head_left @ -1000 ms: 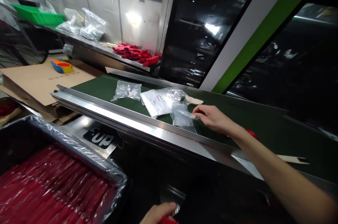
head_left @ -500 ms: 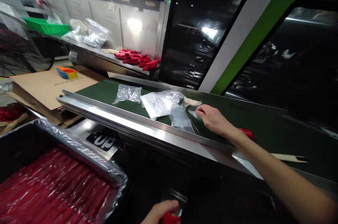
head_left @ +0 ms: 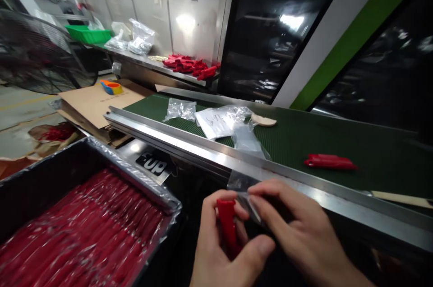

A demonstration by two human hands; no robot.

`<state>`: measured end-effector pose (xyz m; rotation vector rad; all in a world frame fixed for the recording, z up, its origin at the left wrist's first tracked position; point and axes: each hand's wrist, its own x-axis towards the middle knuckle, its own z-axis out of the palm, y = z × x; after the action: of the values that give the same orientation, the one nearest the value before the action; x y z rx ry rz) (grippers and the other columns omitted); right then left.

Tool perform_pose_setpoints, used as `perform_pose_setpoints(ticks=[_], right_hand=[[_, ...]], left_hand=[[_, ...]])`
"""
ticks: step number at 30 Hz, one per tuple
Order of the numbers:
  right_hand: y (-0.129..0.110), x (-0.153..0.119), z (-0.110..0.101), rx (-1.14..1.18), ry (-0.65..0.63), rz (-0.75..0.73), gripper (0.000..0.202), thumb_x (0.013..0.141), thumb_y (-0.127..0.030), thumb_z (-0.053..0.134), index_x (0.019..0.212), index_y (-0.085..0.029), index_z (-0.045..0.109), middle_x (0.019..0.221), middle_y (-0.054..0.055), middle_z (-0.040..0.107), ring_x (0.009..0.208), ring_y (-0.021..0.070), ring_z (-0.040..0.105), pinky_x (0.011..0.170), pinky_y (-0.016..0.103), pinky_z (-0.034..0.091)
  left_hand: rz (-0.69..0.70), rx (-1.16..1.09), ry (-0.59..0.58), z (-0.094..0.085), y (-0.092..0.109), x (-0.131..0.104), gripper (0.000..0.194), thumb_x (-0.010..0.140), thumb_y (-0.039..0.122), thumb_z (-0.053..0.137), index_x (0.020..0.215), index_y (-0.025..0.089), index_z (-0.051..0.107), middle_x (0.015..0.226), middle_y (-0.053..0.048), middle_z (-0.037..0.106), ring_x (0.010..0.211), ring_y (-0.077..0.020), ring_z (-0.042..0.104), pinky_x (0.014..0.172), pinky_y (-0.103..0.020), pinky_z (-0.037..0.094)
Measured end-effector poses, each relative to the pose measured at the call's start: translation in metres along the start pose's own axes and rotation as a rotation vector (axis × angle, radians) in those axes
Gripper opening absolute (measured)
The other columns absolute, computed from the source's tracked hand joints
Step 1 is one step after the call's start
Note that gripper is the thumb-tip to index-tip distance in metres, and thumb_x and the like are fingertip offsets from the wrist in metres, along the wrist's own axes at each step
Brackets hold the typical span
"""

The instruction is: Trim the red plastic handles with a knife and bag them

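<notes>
My left hand is curled around a red plastic part, whose upper end shows between the fingers. Beside it, my right hand pinches a small clear plastic bag between thumb and fingers. The bag reaches across to the left fingertips, near the top of the red part. Both hands are in front of the conveyor's metal edge. On the green belt beyond lie a stack of clear bags, a white bag with handwriting and another red plastic part.
At lower left stands a dark crate of bagged red parts. Cardboard sheets carry a tape dispenser. A metal rail edges the belt. More red parts lie on a back shelf; a knife-like strip lies right.
My right hand has come back from the bags on the belt toward me, with a clear bag in its fingers. My left hand has risen into view with the red part, and the hands now meet.
</notes>
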<state>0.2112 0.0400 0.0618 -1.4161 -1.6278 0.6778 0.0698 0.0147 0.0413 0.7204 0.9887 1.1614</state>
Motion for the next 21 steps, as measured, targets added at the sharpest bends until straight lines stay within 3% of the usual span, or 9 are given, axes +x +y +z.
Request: perform_pose_setpoints(ticks=[3,6,11,12,14,16,17,18,21], right_hand=[[-0.002,-0.029,0.021,0.21,-0.032,0.155,0.01,0.09,-0.033,0.06,0.087,-0.026,0.067,0.084,-0.003,0.068,0.074,0.0097,0.065,0.065,0.015,0.053],[0.011,-0.045,0.029,0.25,0.008,0.338,0.018,0.091,-0.04,0.058,0.09,-0.023,0.065,0.076,-0.002,0.066,0.062,0.0092,0.062,0.054,0.015,0.051],[0.025,-0.056,0.027,0.009,0.186,0.143,0.015,0.095,-0.03,0.053,0.107,-0.026,0.06,0.1,0.0,0.058,0.086,0.0094,0.059,0.075,0.018,0.049],[0.024,-0.057,0.024,-0.026,0.157,0.09,0.019,0.095,-0.028,0.054,0.113,-0.027,0.058,0.102,0.0,0.057,0.088,0.0094,0.058,0.077,0.019,0.049],[0.019,-0.057,0.019,-0.055,-0.062,0.01,0.026,0.094,-0.027,0.055,0.12,-0.027,0.055,0.099,-0.001,0.058,0.084,0.0096,0.057,0.076,0.02,0.048],[0.014,-0.058,0.013,-0.03,-0.314,-0.068,0.021,0.095,-0.025,0.054,0.116,-0.025,0.057,0.091,-0.002,0.061,0.079,0.0097,0.058,0.072,0.022,0.048],[0.014,-0.059,0.01,-0.015,-0.355,-0.1,0.017,0.096,-0.023,0.052,0.112,-0.025,0.059,0.089,-0.003,0.062,0.078,0.0095,0.059,0.071,0.021,0.048],[0.014,-0.061,0.007,-0.01,-0.318,-0.113,0.015,0.096,-0.021,0.052,0.107,-0.025,0.061,0.09,-0.003,0.064,0.077,0.0091,0.06,0.07,0.021,0.049],[0.019,-0.073,-0.005,-0.097,0.051,-0.007,0.015,0.093,-0.025,0.06,0.106,-0.029,0.064,0.09,-0.005,0.069,0.072,0.0086,0.064,0.069,0.019,0.051]], left_hand=[[-0.015,0.102,0.072,0.0,-0.002,-0.003,0.045,0.072,0.029,0.076,0.108,0.023,0.05,0.084,0.002,0.06,0.072,-0.0086,0.055,0.068,-0.017,0.046],[-0.027,0.269,0.081,-0.014,-0.013,-0.006,0.036,0.081,0.029,0.066,0.11,0.022,0.047,0.083,0.002,0.059,0.073,-0.0094,0.057,0.066,-0.017,0.047],[-0.006,0.527,0.05,-0.035,-0.031,-0.004,0.036,0.086,0.029,0.059,0.116,0.024,0.04,0.086,0.002,0.057,0.071,-0.0099,0.055,0.067,-0.021,0.048],[0.037,0.593,0.024,-0.037,-0.034,-0.004,0.037,0.086,0.026,0.058,0.119,0.025,0.039,0.085,0.002,0.058,0.071,-0.01,0.056,0.068,-0.022,0.048],[0.152,0.734,-0.106,-0.04,-0.039,-0.007,0.047,0.084,0.018,0.056,0.126,0.027,0.036,0.09,0.002,0.06,0.074,-0.0111,0.059,0.071,-0.024,0.049],[0.246,0.855,-0.244,-0.043,-0.044,-0.01,0.058,0.081,0.012,0.053,0.133,0.03,0.033,0.101,-0.001,0.061,0.085,-0.0141,0.062,0.076,-0.028,0.048],[0.254,0.894,-0.275,-0.045,-0.046,-0.01,0.062,0.08,0.011,0.053,0.135,0.031,0.032,0.105,-0.002,0.061,0.09,-0.016,0.061,0.079,-0.03,0.047],[0.23,0.912,-0.273,-0.046,-0.048,-0.01,0.064,0.079,0.01,0.053,0.136,0.031,0.033,0.107,-0.003,0.06,0.093,-0.0176,0.06,0.08,-0.032,0.046],[0.107,0.868,-0.19,-0.048,-0.048,-0.002,0.051,0.077,0.011,0.055,0.125,0.025,0.044,0.098,-0.002,0.059,0.086,-0.0166,0.058,0.079,-0.031,0.043]])
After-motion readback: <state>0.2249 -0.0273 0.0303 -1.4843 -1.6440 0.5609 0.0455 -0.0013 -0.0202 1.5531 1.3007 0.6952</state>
